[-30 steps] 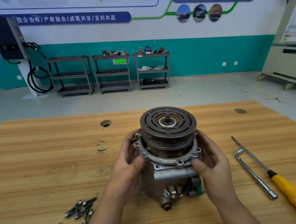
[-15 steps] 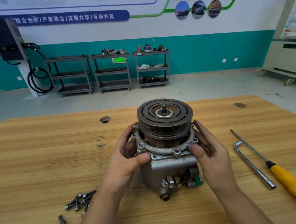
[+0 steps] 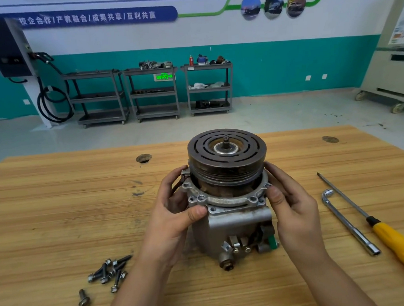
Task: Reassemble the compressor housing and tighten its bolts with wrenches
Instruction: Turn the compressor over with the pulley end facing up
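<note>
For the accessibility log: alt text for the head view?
Left hand and right hand hold the flange of an upright compressor on a wooden table. Bolts lie left of it; a socket wrench and screwdriver lie right.

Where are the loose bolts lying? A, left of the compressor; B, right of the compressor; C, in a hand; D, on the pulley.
A: the bolts lie in a heap on the table, left of the compressor.
</note>
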A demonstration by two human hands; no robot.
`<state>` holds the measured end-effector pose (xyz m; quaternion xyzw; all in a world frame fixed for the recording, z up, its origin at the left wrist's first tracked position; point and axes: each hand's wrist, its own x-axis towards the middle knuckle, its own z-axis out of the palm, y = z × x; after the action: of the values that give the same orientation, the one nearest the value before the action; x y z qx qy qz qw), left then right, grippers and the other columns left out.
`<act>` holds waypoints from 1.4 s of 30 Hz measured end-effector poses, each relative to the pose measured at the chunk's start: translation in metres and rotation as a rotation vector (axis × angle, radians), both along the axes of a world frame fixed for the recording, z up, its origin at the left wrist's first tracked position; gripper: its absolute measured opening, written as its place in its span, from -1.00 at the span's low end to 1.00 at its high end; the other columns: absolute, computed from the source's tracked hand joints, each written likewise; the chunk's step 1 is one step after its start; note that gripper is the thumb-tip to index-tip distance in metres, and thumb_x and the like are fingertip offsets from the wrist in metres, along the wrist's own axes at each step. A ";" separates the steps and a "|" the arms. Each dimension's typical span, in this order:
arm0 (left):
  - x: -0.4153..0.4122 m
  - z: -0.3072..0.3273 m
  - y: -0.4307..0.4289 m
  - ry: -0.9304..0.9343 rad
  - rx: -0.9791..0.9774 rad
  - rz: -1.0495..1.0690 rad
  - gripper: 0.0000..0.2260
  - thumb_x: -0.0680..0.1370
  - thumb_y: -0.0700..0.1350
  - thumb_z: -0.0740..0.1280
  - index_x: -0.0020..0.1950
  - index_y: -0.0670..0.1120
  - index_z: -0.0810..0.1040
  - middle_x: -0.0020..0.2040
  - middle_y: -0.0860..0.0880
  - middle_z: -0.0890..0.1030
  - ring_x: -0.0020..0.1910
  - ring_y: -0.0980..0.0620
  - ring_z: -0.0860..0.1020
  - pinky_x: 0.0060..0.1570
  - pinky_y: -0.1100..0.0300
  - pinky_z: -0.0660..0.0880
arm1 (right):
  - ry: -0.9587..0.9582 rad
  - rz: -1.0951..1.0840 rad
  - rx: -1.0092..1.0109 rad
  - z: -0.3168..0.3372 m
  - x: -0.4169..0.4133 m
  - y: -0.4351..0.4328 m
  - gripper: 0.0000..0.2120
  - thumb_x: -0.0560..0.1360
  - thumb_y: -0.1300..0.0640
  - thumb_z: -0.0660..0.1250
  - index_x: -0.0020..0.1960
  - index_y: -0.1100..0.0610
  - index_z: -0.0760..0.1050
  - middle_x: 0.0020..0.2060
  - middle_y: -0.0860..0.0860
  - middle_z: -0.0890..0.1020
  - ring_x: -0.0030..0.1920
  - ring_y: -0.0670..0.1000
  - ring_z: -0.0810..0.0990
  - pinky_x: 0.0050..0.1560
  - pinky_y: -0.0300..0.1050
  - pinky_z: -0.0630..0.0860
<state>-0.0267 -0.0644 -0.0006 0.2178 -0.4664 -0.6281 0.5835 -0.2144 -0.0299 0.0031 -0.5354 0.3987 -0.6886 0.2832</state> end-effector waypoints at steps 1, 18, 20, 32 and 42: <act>0.000 0.000 0.000 0.007 0.005 0.003 -0.23 -0.06 -0.09 0.69 0.13 0.13 0.57 0.06 -0.12 0.66 0.07 -0.07 0.61 -0.06 0.22 0.56 | -0.007 -0.013 -0.007 0.000 0.001 0.000 -0.59 0.40 0.08 0.25 0.26 0.00 0.42 0.14 -0.15 0.58 0.18 -0.22 0.54 0.13 -0.39 0.45; -0.007 -0.001 0.006 0.044 0.001 0.100 -0.23 -0.08 -0.07 0.69 0.06 -0.01 0.47 0.01 -0.06 0.66 0.05 -0.04 0.60 -0.03 0.19 0.57 | -0.062 -0.123 -0.044 -0.009 -0.001 -0.013 -0.72 0.43 -0.02 0.31 0.12 0.00 0.57 0.03 -0.14 0.67 0.11 -0.10 0.61 0.14 -0.18 0.53; -0.006 -0.001 0.006 0.022 -0.002 0.079 -0.19 -0.04 -0.05 0.69 0.15 -0.03 0.45 0.05 -0.09 0.66 0.07 -0.05 0.60 -0.02 0.20 0.56 | -0.023 -0.065 -0.028 -0.009 -0.007 -0.017 -0.71 0.46 -0.05 0.35 0.16 -0.05 0.53 0.05 -0.16 0.66 0.13 -0.13 0.59 0.10 -0.25 0.53; 0.002 -0.002 0.003 -0.221 -0.066 0.155 -0.43 0.37 0.30 0.36 0.36 0.31 0.33 0.19 0.10 0.59 0.21 0.10 0.54 0.26 0.08 0.38 | 0.098 0.162 0.014 -0.015 0.005 -0.025 -0.30 0.32 -0.48 0.19 0.33 -0.13 0.28 0.21 -0.36 0.50 0.29 -0.27 0.41 0.16 -0.46 0.34; -0.014 -0.003 0.011 -0.494 -0.154 0.407 -0.61 0.42 0.44 0.01 0.23 0.51 0.23 0.12 0.52 0.45 0.16 0.49 0.39 0.12 0.52 0.33 | 0.099 0.173 -0.006 -0.016 0.000 -0.043 -0.20 0.30 -0.46 0.26 0.30 0.11 0.40 0.14 0.00 0.61 0.19 0.01 0.56 0.17 -0.09 0.50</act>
<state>-0.0408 -0.0539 -0.0036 0.4076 -0.5870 -0.3897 0.5808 -0.2141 -0.0731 -0.0129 -0.6021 0.3626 -0.6354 0.3198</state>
